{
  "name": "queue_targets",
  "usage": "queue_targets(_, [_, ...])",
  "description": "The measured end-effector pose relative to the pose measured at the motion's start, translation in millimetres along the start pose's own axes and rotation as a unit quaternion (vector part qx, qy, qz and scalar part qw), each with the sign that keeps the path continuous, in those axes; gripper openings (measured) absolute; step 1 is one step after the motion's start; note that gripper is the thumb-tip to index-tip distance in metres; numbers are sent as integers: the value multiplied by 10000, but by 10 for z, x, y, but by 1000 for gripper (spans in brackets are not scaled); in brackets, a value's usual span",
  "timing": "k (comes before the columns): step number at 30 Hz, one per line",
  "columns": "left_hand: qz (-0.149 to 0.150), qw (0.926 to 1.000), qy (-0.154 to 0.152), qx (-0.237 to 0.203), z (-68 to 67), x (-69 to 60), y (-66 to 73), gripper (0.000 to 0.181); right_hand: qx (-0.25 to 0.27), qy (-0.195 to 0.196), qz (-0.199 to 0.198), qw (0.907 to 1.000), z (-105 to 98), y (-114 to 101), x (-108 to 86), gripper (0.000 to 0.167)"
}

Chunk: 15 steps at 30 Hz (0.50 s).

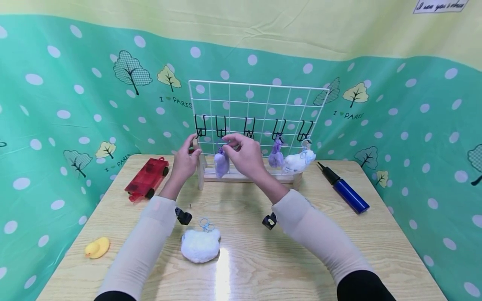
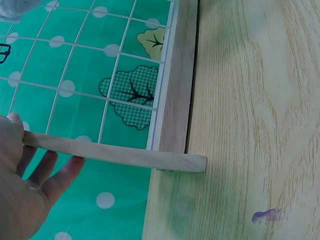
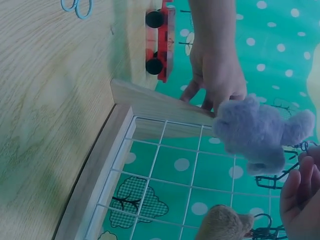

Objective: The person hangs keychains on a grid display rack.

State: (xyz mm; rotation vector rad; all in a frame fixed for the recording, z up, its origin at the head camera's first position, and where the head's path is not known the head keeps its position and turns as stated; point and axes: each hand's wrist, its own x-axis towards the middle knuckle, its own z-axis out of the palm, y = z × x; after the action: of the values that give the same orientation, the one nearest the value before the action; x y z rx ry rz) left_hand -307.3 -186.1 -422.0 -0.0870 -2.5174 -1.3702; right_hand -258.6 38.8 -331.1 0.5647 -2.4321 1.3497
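A white wire grid rack (image 1: 260, 85) on a wooden base stands at the back of the table. My left hand (image 1: 186, 161) grips its wooden side post (image 2: 115, 154), thumb on one side and fingers on the other. With its fingertips my right hand (image 1: 246, 155) pinches the ring end of a purple plush keychain (image 1: 221, 164), right at a black hook (image 1: 221, 127) on the grid; whether the ring is over the hook cannot be told. A brown plush keychain (image 3: 222, 224) hangs at the neighbouring hook, hidden behind my right hand in the head view.
Another purple plush (image 1: 276, 156) and a white plush (image 1: 299, 161) hang further right. A white plush keychain (image 1: 201, 246) lies on the table in front. Around it are a red toy car (image 1: 147, 179), a yellow duck (image 1: 98, 247) and a blue hand pump (image 1: 350, 194).
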Motion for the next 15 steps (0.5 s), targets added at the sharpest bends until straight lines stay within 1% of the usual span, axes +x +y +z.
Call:
queue_targets(3, [-29,10000,-20,-27,2,-4,4,60,-26,79,62,9999,21,19,18,19])
queue_targets(10, [-40,9999,-29,-102,10,-14,5,59,-42,101,232,9997,54,35,35,21])
queue_targets(15, [172,9998,73,-58,7,-10,8,58,-89,133,197,9997,55,14,43,20])
